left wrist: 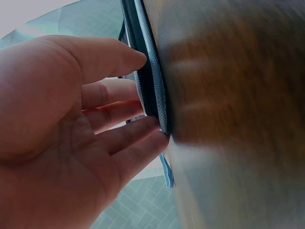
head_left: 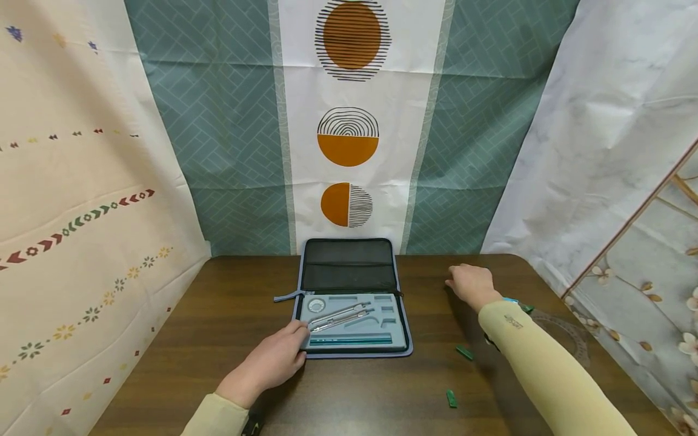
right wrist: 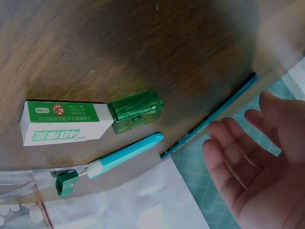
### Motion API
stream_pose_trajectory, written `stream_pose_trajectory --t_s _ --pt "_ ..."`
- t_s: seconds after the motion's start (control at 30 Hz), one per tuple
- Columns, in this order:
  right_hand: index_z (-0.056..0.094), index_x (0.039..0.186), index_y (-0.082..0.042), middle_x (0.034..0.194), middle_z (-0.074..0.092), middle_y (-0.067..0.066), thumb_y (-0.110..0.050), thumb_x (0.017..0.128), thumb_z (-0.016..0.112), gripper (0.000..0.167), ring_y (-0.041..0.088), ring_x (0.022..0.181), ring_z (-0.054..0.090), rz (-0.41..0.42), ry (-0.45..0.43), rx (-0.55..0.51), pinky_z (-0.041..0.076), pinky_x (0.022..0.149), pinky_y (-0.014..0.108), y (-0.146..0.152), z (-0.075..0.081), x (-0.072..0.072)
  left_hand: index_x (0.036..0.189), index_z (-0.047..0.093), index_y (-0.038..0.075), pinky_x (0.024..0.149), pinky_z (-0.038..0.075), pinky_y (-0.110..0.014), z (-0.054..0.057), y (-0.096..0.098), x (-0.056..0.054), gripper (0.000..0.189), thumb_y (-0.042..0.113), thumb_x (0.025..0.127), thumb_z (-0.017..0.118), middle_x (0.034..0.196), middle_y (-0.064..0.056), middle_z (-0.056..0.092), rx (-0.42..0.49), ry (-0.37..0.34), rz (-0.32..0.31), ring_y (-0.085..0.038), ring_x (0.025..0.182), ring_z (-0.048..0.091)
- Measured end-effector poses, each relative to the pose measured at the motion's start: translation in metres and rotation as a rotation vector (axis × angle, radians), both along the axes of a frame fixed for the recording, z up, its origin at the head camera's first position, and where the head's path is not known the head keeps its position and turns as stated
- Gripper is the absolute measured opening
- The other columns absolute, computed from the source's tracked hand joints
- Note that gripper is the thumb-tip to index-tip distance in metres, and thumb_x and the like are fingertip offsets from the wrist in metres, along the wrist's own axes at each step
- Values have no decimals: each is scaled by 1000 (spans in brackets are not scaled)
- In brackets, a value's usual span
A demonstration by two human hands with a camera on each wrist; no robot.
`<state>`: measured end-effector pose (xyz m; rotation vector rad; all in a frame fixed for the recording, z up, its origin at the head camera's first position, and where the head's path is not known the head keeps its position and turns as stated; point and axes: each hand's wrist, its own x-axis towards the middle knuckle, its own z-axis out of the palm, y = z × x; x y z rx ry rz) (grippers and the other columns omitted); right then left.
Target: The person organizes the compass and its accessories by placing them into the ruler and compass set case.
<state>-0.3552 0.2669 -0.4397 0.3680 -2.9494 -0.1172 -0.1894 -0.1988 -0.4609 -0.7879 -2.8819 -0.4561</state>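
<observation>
In the head view, the right sleeve (head_left: 545,372), its print (head_left: 513,322) too small to read, covers part of the protractor (head_left: 580,344). In the left wrist view, the left fingers (left wrist: 129,132) hide much of the case (left wrist: 150,78); the worktop (left wrist: 228,95) blurs.

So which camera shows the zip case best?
The head view: it shows the zip case lying open, with nearly all of it visible; the left hand covers only a little at one corner. The left wrist view shows just some edge, zip and blue strap. The right wrist view doesn't show it.
</observation>
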Motion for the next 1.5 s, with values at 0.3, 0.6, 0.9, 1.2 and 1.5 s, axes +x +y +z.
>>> stream_pose_trajectory --t_s 0.3,0.6,0.9,1.2,1.5 --pt "76 134 -4 120 77 20 -28 109 72 35 41 107 75 -50 -79 3 63 81 58 0 -3 -2 131 68 -7 99 60 -51 -1 1 1 38 2 96 81 139 -21 64 -4 30 -30 -37 126 68" --pt "78 101 -5 87 74 14 -32 109 72 28 38 81 74 -101 -116 -10 62 71 59 0 -3 -2 131 69 -7 102 59 -50 0 2 1 39 3 96 82 140 -22 64 -10 23 -19 -36 126 69" --pt "78 93 -4 83 74 16 -35 108 73 35 41 79 75 -125 -115 -22 62 71 61 1 -3 -1 133 68 -8 103 58 -51 1 2 1 40 3 97 81 141 -23 63 -7 8 -14 -37 129 67" --pt "76 89 -4 76 71 12 -32 107 75 33 39 76 75 -123 -109 -30 62 66 59 9 -7 0 132 68 -8 102 59 -51 2 1 1 39 2 97 81 140 -22 63 -1 8 -17 -37 127 68" --pt "74 85 -3 80 72 12 -21 102 80 25 39 80 75 -129 -109 -53 62 69 60 13 -5 2 131 68 -9 100 60 -50 0 -1 0 38 2 96 81 139 -22 64 -10 24 -23 -36 125 69"
